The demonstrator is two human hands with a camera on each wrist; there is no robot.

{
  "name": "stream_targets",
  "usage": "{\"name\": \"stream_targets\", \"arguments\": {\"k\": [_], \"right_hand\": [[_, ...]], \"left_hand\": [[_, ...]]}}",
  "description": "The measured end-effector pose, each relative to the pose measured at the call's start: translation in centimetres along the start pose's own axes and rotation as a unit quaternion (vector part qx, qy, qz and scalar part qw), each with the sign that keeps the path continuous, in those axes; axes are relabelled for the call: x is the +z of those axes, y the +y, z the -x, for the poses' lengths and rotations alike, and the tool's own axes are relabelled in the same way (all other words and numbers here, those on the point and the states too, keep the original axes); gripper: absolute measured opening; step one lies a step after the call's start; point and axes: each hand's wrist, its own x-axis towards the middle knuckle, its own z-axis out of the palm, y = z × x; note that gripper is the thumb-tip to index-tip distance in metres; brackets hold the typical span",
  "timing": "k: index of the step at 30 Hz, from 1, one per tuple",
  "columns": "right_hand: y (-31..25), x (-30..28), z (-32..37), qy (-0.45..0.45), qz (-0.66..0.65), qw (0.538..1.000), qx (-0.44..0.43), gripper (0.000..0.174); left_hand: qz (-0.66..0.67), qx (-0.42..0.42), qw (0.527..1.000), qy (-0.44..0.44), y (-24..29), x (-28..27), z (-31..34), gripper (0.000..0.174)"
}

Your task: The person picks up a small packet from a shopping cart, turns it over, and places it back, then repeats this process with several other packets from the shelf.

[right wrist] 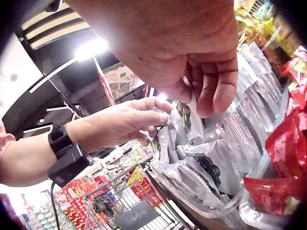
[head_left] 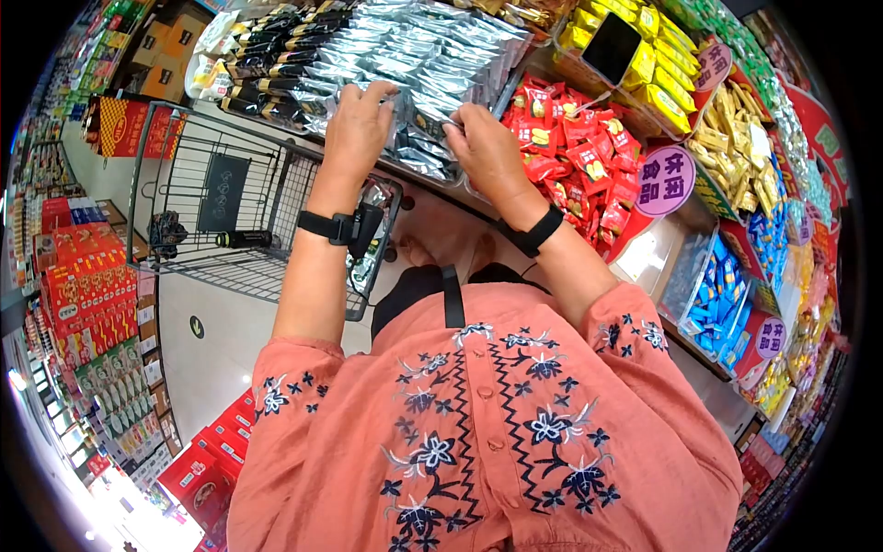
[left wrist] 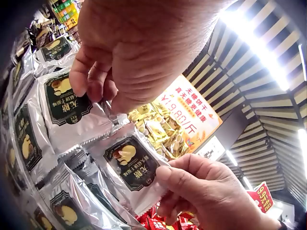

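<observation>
Silver biscuit packets [head_left: 428,64] with dark labels lie in rows in the display bin, both hands at its near edge. My right hand [head_left: 489,152] pinches one biscuit packet [left wrist: 130,167] between thumb and fingers at its side edge, its label facing the left wrist camera. Just to the left, my left hand [head_left: 357,129] has its fingers curled and pinches the crimped edge of a silver biscuit packet; its thumb is mostly hidden in the left wrist view. More packets [right wrist: 216,165] stand close below the right hand.
A wire shopping cart [head_left: 221,193] stands to the left, a dark bottle [head_left: 244,239] inside. Red-wrapped snacks [head_left: 579,156] fill the bin on the right, with a phone [head_left: 612,48] beyond over yellow packets [head_left: 667,74]. A price sign [left wrist: 189,112] hangs behind.
</observation>
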Motion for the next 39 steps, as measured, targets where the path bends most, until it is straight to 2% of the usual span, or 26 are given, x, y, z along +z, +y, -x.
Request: {"name": "stream_targets", "arguments": {"k": [8,14,17,22,31,39], "right_hand": [[-0.3,-0.2,-0.3,-0.022,0.005,0.999,0.031,0.017],[0.2,-0.2,0.0,-0.014,0.038,0.999,0.014,0.019],[0.2,-0.6,0.3,-0.012,0.035,0.999,0.014,0.02],[0.6,-0.5,0.5,0.008,-0.01,1.0,0.001,0.018],[1.2,-0.1,0.5,0.023,0.002,1.0,-0.011,0.017],[-0.2,-1.9,1.1,0.027,-0.089,0.995,0.023,0.019]], "left_hand": [[0.009,-0.018,1.0,-0.007,0.3,0.1,-0.1,0.023],[0.074,-0.023,0.997,0.02,0.9,-0.7,0.9,0.025],[0.152,-0.026,0.988,0.02,2.8,-0.9,2.6,0.025],[0.208,-0.026,0.977,-0.025,3.9,1.0,4.6,0.028],[0.147,-0.003,0.989,-0.031,4.6,2.7,5.0,0.037],[0.141,-0.009,0.989,-0.049,5.0,1.9,5.4,0.04]]}}
